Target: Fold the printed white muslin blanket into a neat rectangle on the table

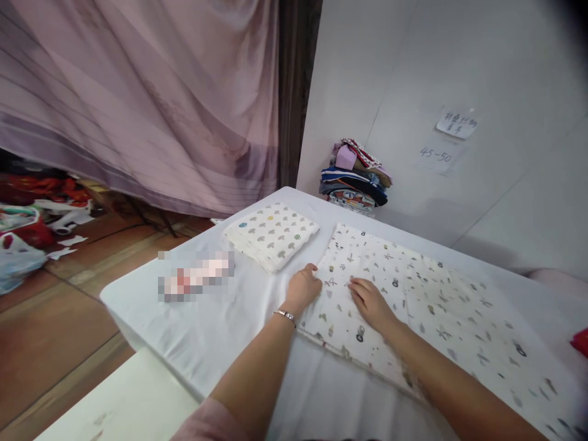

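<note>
A white cloth printed with small motifs [427,294] lies folded in layers across the right part of the table. My left hand [304,289], wearing a silver bracelet [285,315] at the wrist, is closed at the cloth's left edge, fingers curled over it. On top of the same cloth rests my right hand [371,304], its fingers extended and touching the fabric, with nothing visible in them. Beyond my left hand sits a second folded white cloth with grey mushroom-like shapes [273,231], apart from both hands.
A white-covered table [220,331] carries the cloths and a blurred-out pinkish item [197,277]. Folded clothes [354,177] are stacked by the wall [399,73], which bears handwritten paper notes [456,124]. A pink curtain [151,92] hangs behind; bags [21,260] lie on the floor at left.
</note>
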`<state>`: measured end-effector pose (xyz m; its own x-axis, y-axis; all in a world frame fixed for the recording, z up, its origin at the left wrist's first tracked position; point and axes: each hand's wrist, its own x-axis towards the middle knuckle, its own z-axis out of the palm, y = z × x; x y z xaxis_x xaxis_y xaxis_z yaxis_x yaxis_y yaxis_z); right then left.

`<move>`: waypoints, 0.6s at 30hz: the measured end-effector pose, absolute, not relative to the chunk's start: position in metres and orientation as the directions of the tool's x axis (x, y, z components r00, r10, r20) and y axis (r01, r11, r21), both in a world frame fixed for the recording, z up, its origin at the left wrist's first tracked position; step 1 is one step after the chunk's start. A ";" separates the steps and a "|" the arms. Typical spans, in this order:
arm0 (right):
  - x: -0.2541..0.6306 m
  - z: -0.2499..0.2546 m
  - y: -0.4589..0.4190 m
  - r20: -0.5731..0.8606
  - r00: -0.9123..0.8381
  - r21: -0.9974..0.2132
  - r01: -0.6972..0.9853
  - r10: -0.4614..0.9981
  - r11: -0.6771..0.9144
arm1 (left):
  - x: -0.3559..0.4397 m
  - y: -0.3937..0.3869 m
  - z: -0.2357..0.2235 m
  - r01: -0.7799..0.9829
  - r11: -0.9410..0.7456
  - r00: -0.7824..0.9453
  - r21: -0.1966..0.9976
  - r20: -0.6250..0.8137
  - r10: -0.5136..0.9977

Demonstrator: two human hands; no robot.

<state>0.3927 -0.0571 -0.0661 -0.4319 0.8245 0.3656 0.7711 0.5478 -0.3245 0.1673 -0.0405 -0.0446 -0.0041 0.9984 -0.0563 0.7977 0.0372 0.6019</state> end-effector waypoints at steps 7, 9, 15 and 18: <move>0.454 -0.072 -0.138 0.274 -0.350 -0.321 0.845 0.896 0.428 | 0.164 -0.039 -0.041 0.748 0.050 0.002 0.662 -0.077 0.997; 0.466 -0.074 -0.156 0.261 -0.325 -0.316 0.861 0.909 0.399 | 0.163 -0.038 -0.040 0.726 0.062 0.004 0.685 -0.095 0.995; 0.470 -0.078 -0.183 0.307 -0.334 -0.331 0.840 0.891 0.429 | 0.154 -0.040 -0.035 0.635 0.102 0.043 0.766 -0.167 0.985; 0.468 -0.078 -0.184 0.317 -0.351 -0.336 0.827 0.881 0.451 | 0.151 -0.045 -0.032 0.598 0.137 0.053 0.790 -0.209 0.976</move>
